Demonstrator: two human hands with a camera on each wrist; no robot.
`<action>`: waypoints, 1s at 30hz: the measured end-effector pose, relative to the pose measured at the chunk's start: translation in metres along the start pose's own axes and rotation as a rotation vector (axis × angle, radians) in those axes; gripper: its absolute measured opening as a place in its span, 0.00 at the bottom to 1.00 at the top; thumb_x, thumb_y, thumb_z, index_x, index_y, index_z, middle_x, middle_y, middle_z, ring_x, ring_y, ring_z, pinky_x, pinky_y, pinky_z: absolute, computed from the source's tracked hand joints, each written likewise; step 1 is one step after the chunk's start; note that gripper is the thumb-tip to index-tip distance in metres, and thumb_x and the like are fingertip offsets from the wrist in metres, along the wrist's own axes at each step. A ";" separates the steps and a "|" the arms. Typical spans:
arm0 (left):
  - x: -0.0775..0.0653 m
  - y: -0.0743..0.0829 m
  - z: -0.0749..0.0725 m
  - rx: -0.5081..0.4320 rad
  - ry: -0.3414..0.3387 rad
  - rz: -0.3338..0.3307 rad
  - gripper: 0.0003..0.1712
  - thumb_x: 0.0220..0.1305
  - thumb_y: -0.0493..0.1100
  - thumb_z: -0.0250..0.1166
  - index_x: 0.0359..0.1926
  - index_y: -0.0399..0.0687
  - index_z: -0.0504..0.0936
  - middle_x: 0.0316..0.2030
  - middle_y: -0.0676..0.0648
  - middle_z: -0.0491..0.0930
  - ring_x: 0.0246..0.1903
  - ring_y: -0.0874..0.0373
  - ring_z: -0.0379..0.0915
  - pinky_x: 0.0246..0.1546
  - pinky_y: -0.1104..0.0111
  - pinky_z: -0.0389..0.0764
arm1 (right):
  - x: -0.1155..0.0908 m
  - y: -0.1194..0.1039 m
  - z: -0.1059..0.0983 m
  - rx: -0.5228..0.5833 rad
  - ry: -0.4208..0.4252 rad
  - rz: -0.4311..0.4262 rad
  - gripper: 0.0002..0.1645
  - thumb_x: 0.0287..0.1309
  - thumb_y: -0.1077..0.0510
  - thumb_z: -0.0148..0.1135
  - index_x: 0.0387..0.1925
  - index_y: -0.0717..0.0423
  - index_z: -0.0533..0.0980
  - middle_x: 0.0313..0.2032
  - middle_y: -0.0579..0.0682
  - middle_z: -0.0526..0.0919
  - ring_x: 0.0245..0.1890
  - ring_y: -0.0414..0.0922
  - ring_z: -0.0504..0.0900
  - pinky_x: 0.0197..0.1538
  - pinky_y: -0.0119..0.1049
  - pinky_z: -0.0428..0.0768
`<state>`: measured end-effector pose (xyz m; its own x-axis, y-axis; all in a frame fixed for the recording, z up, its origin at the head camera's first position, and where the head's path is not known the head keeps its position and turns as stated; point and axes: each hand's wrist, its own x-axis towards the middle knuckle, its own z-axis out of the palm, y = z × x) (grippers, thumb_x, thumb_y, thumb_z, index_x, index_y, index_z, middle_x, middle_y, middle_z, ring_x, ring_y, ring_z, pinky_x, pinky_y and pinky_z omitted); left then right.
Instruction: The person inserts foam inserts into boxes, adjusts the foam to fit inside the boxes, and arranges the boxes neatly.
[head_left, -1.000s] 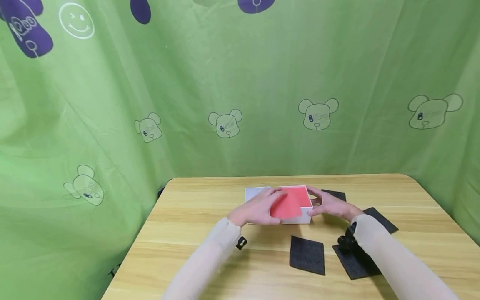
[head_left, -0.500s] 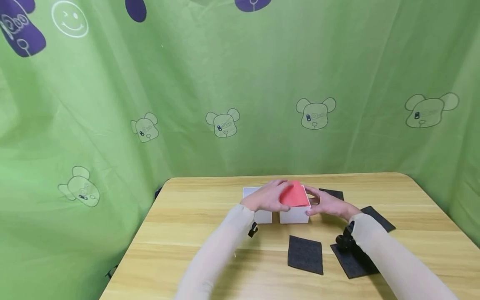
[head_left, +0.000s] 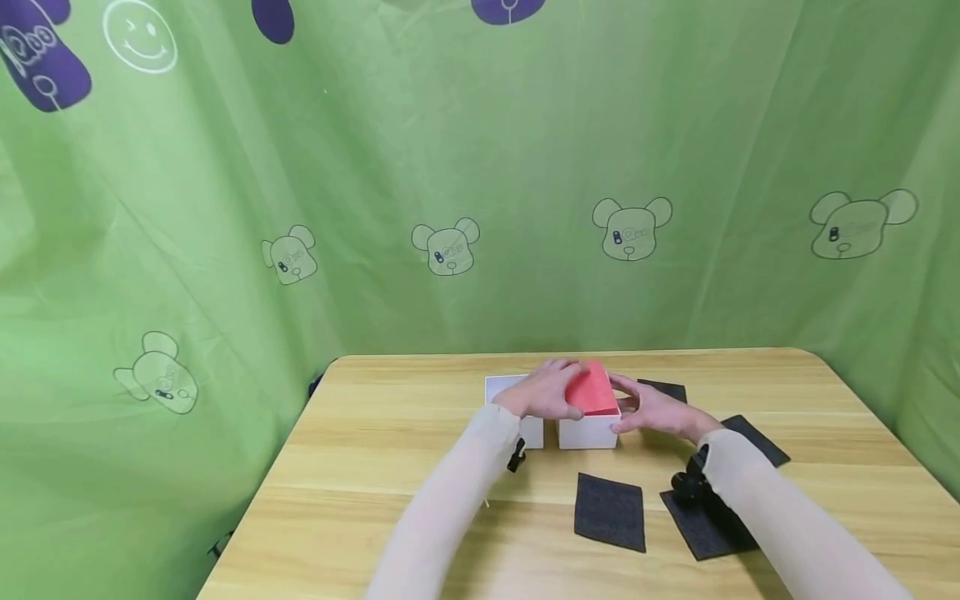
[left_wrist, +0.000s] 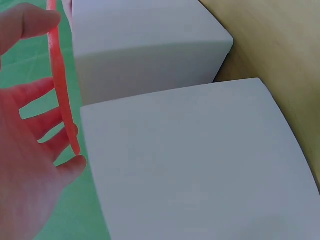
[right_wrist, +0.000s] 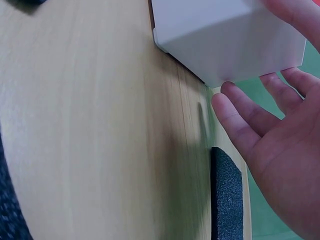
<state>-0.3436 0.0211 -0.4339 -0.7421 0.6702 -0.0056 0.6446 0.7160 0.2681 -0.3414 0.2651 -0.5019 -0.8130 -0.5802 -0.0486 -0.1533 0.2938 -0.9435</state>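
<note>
on table (head_left: 375, 458) | left box (head_left: 533, 433) — beside right box (head_left: 588, 432) | mat (head_left: 610, 512) — before latter

Before you: pale wood-grain tabletop (head_left: 360, 483), far corners rounded. On it you have four dark flat pieces (head_left: 610, 512), lying apart, some partly hidden. Behind it you see a green curtain (head_left: 525, 125), creased, printed with bear-head outlines (head_left: 633, 232), purple shapes (head_left: 45, 67) and a winking smiley (head_left: 140, 36).
</note>
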 end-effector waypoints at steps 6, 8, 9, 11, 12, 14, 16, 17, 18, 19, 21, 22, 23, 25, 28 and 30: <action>0.005 -0.001 0.004 -0.015 -0.027 -0.024 0.43 0.55 0.55 0.66 0.70 0.59 0.59 0.69 0.53 0.57 0.67 0.56 0.51 0.60 0.62 0.64 | 0.001 -0.002 0.000 -0.018 0.000 0.001 0.61 0.50 0.60 0.70 0.74 0.58 0.39 0.71 0.65 0.42 0.65 0.67 0.56 0.59 0.53 0.68; 0.006 -0.001 0.005 -0.025 -0.036 -0.029 0.43 0.55 0.55 0.66 0.70 0.59 0.59 0.69 0.53 0.56 0.67 0.56 0.51 0.60 0.62 0.65 | 0.001 -0.003 0.000 -0.015 -0.002 -0.004 0.61 0.51 0.60 0.70 0.74 0.58 0.38 0.71 0.65 0.41 0.65 0.67 0.55 0.59 0.54 0.67; 0.007 -0.001 0.005 -0.029 -0.040 -0.029 0.43 0.55 0.55 0.66 0.70 0.59 0.59 0.69 0.53 0.56 0.67 0.56 0.51 0.60 0.62 0.65 | 0.001 -0.003 0.001 -0.013 -0.001 -0.005 0.61 0.50 0.60 0.70 0.74 0.58 0.39 0.72 0.65 0.41 0.65 0.67 0.55 0.60 0.55 0.67; 0.008 -0.001 0.006 -0.039 -0.045 -0.030 0.43 0.55 0.54 0.66 0.70 0.59 0.59 0.69 0.52 0.55 0.67 0.55 0.50 0.59 0.61 0.65 | 0.002 -0.004 0.000 -0.012 0.003 -0.002 0.61 0.50 0.60 0.70 0.74 0.57 0.39 0.72 0.64 0.41 0.65 0.67 0.55 0.60 0.56 0.66; 0.008 -0.001 0.006 -0.044 -0.046 -0.032 0.43 0.55 0.54 0.66 0.70 0.60 0.59 0.70 0.53 0.55 0.67 0.55 0.50 0.59 0.61 0.65 | 0.002 -0.004 0.000 -0.013 0.002 -0.002 0.61 0.50 0.60 0.70 0.74 0.57 0.39 0.72 0.64 0.41 0.65 0.67 0.55 0.60 0.56 0.66; 0.008 -0.001 0.006 -0.055 -0.048 -0.036 0.42 0.55 0.54 0.66 0.70 0.61 0.60 0.70 0.53 0.55 0.67 0.55 0.50 0.59 0.61 0.66 | 0.003 -0.004 -0.001 -0.019 0.004 -0.003 0.61 0.50 0.60 0.71 0.74 0.57 0.39 0.72 0.64 0.41 0.65 0.67 0.56 0.60 0.56 0.66; 0.009 -0.001 0.007 -0.062 -0.048 -0.038 0.42 0.55 0.54 0.65 0.70 0.62 0.60 0.70 0.53 0.54 0.67 0.55 0.50 0.59 0.60 0.66 | 0.003 -0.005 -0.001 -0.024 0.004 -0.005 0.61 0.50 0.60 0.70 0.74 0.58 0.39 0.71 0.65 0.41 0.65 0.68 0.56 0.60 0.56 0.67; 0.009 -0.001 0.007 -0.063 -0.049 -0.039 0.42 0.55 0.54 0.65 0.70 0.63 0.60 0.70 0.53 0.54 0.67 0.55 0.50 0.59 0.60 0.66 | 0.003 -0.005 -0.001 -0.027 0.003 -0.005 0.61 0.50 0.60 0.70 0.74 0.58 0.39 0.71 0.65 0.41 0.65 0.68 0.56 0.60 0.57 0.66; 0.008 -0.001 0.008 -0.063 -0.049 -0.039 0.42 0.55 0.54 0.65 0.70 0.63 0.60 0.70 0.53 0.54 0.67 0.55 0.50 0.59 0.59 0.65 | 0.002 -0.005 -0.001 -0.027 0.002 -0.006 0.61 0.51 0.60 0.70 0.73 0.59 0.39 0.71 0.66 0.41 0.65 0.68 0.56 0.60 0.57 0.66; 0.008 -0.001 0.008 -0.063 -0.049 -0.037 0.42 0.55 0.55 0.65 0.70 0.63 0.60 0.70 0.53 0.53 0.67 0.55 0.50 0.59 0.59 0.65 | 0.002 -0.005 -0.001 -0.028 0.004 -0.003 0.61 0.51 0.60 0.70 0.73 0.59 0.39 0.71 0.66 0.41 0.65 0.68 0.56 0.60 0.57 0.66; 0.007 -0.002 0.010 -0.059 -0.047 -0.030 0.41 0.57 0.57 0.64 0.70 0.63 0.60 0.71 0.52 0.53 0.68 0.55 0.49 0.60 0.58 0.64 | 0.001 -0.006 -0.001 -0.029 0.003 0.002 0.61 0.51 0.60 0.70 0.73 0.59 0.39 0.71 0.66 0.41 0.65 0.68 0.56 0.60 0.58 0.65; 0.007 -0.002 0.011 -0.049 -0.046 -0.025 0.40 0.58 0.59 0.62 0.71 0.63 0.60 0.71 0.52 0.52 0.68 0.55 0.49 0.61 0.59 0.64 | 0.000 -0.005 0.000 -0.028 0.003 0.005 0.61 0.51 0.60 0.70 0.73 0.59 0.39 0.71 0.65 0.41 0.65 0.68 0.56 0.60 0.58 0.65; 0.007 -0.002 0.012 -0.042 -0.042 -0.017 0.40 0.59 0.60 0.61 0.70 0.62 0.60 0.71 0.52 0.53 0.68 0.54 0.49 0.61 0.59 0.63 | 0.000 -0.005 0.000 -0.029 0.002 0.008 0.60 0.51 0.60 0.70 0.73 0.58 0.39 0.71 0.65 0.41 0.65 0.67 0.56 0.60 0.58 0.64; 0.007 -0.003 0.013 -0.022 -0.033 0.002 0.39 0.61 0.64 0.58 0.70 0.61 0.61 0.71 0.51 0.53 0.68 0.54 0.49 0.62 0.60 0.62 | -0.001 -0.005 0.000 -0.031 -0.001 0.010 0.60 0.51 0.61 0.70 0.73 0.58 0.39 0.71 0.65 0.41 0.65 0.67 0.56 0.60 0.58 0.64; 0.008 -0.003 0.015 0.012 -0.019 0.030 0.37 0.63 0.66 0.53 0.70 0.58 0.62 0.71 0.51 0.54 0.68 0.54 0.50 0.64 0.62 0.58 | -0.002 -0.004 0.000 -0.029 -0.002 0.013 0.59 0.52 0.61 0.69 0.74 0.58 0.39 0.71 0.65 0.41 0.65 0.67 0.56 0.61 0.59 0.63; 0.009 -0.003 0.016 0.022 -0.010 0.036 0.36 0.65 0.66 0.52 0.69 0.57 0.63 0.70 0.52 0.54 0.68 0.54 0.50 0.65 0.62 0.56 | -0.002 -0.004 0.000 -0.029 -0.001 0.010 0.59 0.52 0.61 0.69 0.73 0.59 0.39 0.71 0.65 0.41 0.65 0.67 0.55 0.61 0.59 0.63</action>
<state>-0.3489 0.0282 -0.4504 -0.7163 0.6977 -0.0064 0.6749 0.6952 0.2475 -0.3388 0.2650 -0.4979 -0.8140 -0.5779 -0.0586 -0.1612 0.3217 -0.9330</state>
